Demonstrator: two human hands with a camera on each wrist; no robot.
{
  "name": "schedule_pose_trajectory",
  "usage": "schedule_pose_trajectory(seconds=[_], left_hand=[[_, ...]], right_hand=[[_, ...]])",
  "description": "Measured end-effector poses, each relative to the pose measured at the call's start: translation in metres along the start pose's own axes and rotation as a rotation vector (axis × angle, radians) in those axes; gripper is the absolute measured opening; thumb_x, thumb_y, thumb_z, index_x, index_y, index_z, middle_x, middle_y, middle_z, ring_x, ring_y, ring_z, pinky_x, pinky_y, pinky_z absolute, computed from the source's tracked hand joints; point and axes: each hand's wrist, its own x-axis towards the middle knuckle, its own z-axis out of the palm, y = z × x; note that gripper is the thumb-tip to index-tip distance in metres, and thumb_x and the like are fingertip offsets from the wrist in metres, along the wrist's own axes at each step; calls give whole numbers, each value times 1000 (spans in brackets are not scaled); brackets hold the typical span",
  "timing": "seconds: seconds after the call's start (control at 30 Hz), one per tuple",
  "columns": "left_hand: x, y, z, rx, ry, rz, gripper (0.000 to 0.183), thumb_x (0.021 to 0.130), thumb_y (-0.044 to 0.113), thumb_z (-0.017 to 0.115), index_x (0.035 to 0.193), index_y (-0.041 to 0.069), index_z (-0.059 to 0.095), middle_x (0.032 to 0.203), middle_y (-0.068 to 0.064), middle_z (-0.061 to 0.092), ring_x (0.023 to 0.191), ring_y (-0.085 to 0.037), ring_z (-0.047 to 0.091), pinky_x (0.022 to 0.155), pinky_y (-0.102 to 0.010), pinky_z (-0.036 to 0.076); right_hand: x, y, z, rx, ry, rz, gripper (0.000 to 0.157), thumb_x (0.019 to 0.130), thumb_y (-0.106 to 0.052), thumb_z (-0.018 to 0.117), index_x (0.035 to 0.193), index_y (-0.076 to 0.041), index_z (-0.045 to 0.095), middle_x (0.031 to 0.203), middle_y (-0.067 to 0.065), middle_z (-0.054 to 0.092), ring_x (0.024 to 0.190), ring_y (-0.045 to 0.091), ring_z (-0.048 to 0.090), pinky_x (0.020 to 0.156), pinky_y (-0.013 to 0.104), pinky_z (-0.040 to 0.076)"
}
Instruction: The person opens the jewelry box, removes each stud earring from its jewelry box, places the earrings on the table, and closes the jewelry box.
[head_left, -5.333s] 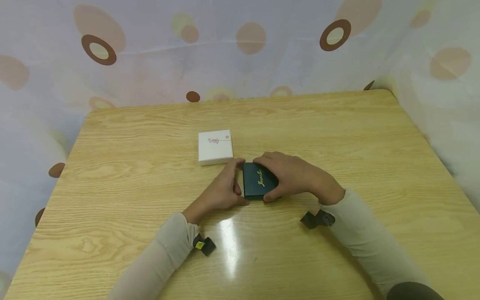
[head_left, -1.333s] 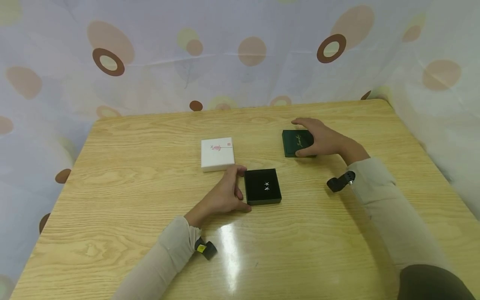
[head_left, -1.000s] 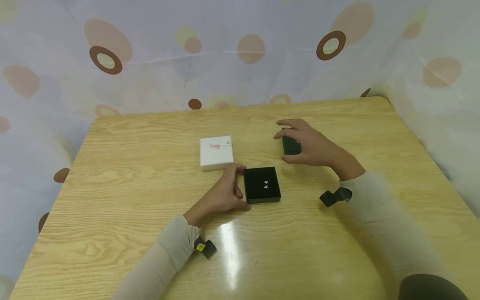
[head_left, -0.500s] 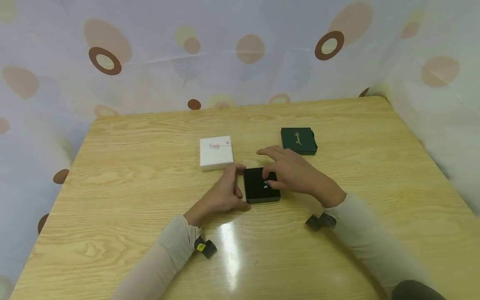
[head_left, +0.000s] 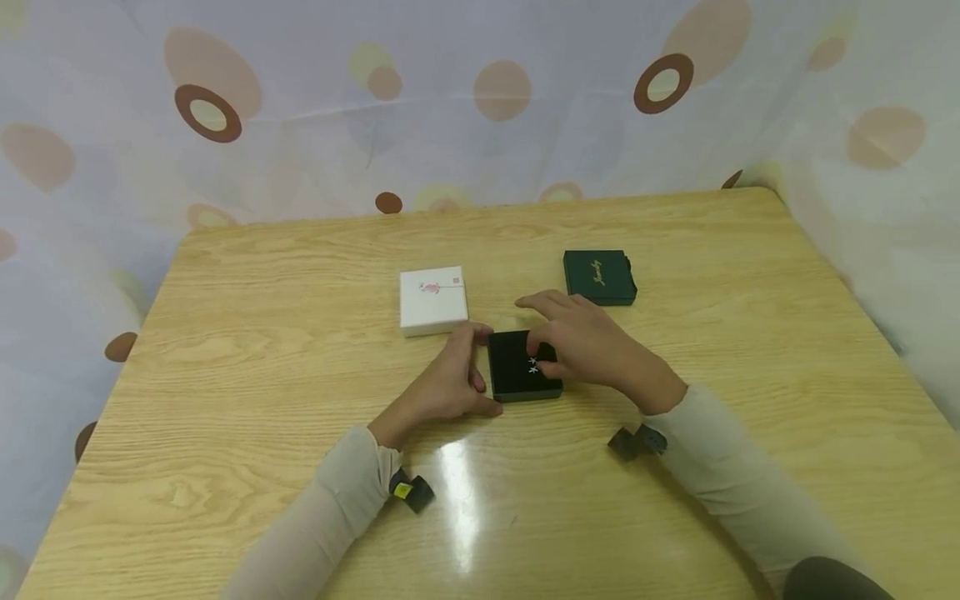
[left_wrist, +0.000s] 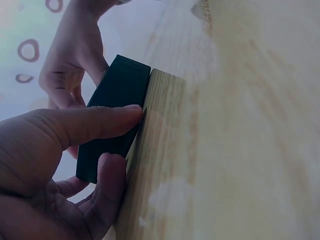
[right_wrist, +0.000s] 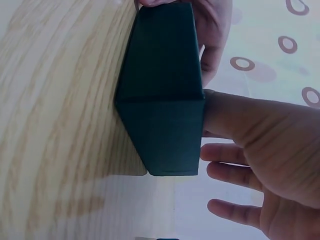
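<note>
An uncovered dark green jewelry box [head_left: 513, 383] with a black pad inside sits mid-table. Two small silver star-shaped earrings [head_left: 533, 370] stand on the pad. My left hand [head_left: 447, 379] grips the box's left side, thumb at the near corner and forefinger at the far one. From the right, my right hand [head_left: 588, 343] reaches over the box, its thumb and bent forefinger right at the earrings; I cannot tell whether they pinch one. Its other fingers stay spread in the right wrist view. The green lid [head_left: 581, 279] with gold lettering lies behind that hand.
A white square box [head_left: 431, 304] with a pink flower print stands just behind my left hand. The wooden table [head_left: 300, 333] reaches back to a patterned cloth backdrop [head_left: 435, 108]. Glare shows on the tabletop in front of the jewelry box.
The lid was lifted off the jewelry box, carried back and right, and let go there. My right hand has since returned to the earrings; the left has stayed at the box.
</note>
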Motion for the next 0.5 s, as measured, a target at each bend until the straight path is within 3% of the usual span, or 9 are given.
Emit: schedule_pose_trajectory(seconds=[0.23, 0.5], left_hand=[[0, 0, -1, 11, -2, 17, 99, 66, 1, 91, 145, 3, 31, 141, -16, 42, 81, -15, 58, 74, -23, 51], [1, -1, -1, 21, -10, 7, 99, 67, 3, 91, 145, 4, 30, 140, -15, 42, 82, -15, 57, 74, -23, 50]], right_hand=[[1, 0, 4, -24, 11, 1, 13, 79, -26, 85, 85, -20, 75, 146, 12, 53, 136, 32, 49, 100, 53, 49], [0, 1, 5, -69, 41, -55, 11, 81, -27, 83, 82, -19, 75, 141, 10, 57, 131, 29, 52, 101, 50, 49]])
